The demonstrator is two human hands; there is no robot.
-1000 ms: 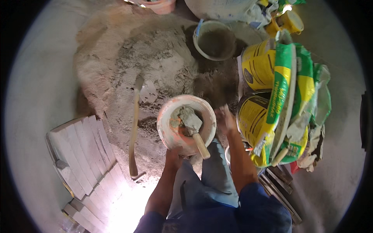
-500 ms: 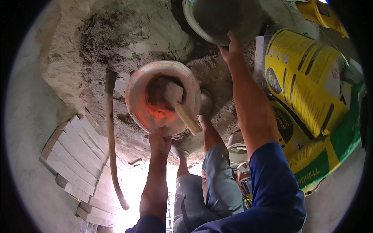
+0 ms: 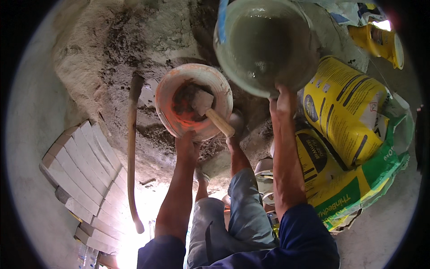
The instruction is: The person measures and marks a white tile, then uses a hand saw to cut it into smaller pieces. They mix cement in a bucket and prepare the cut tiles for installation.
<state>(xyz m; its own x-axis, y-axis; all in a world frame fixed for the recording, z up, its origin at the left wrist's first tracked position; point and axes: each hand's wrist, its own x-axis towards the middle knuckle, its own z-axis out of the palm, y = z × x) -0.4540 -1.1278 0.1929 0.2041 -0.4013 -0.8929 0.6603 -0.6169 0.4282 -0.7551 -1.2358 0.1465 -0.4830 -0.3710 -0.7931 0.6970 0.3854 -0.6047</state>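
Note:
My left hand is closed on the near rim of a pale bucket stained orange inside. Dark material lies at the bottom of that bucket. A trowel leans in it, its wooden handle jutting over the rim toward my right leg. To the upper right, my right hand grips the near rim of a grey round tub, which holds murky grey liquid with a shine on its surface. The fingers of both hands are partly hidden by the rims.
A long wooden tool handle lies left of the bucket. Beyond it are stacked pale blocks. On the right lie yellow bags and a green-and-yellow bag. A yellow bucket is at the far right. Rough, dirt-strewn ground spreads ahead.
My right hand has brought the grey tub nearer and slightly right, so more of its liquid shows. The pale bucket stays in my left hand with the trowel in it, shifted slightly in view.

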